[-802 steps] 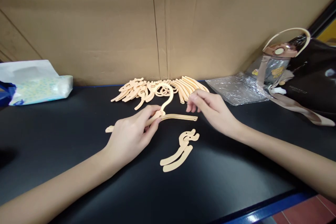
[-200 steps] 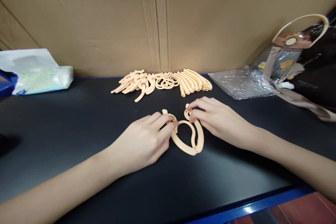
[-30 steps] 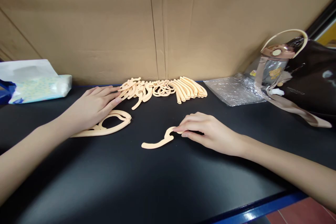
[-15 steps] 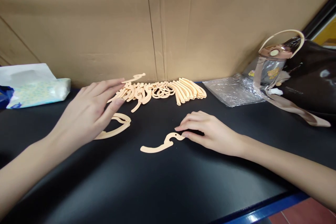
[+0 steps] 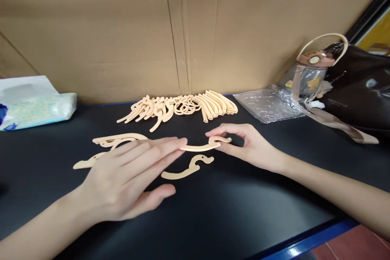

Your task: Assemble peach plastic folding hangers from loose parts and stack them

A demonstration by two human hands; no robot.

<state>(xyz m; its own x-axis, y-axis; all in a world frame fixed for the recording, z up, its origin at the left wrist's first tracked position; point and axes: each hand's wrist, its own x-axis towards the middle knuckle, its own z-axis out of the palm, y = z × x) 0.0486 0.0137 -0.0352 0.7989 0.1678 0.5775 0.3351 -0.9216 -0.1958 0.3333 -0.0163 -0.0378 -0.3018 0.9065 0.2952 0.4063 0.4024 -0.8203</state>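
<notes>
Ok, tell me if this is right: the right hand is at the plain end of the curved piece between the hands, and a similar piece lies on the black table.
Wrong end: the head view shows the right hand at the hooked end of the curved piece. A similar piece does lie on the black table.

At twelve o'clock we face a brown cardboard wall point(image 5: 106, 28) with a vertical seam. We see pale light sheening the black tabletop point(image 5: 237, 219) toward five, its blue edge point(image 5: 304, 240) and reddish floor tiles point(image 5: 350, 243) at four, and a dark frame point(image 5: 371, 8) at two.
</notes>
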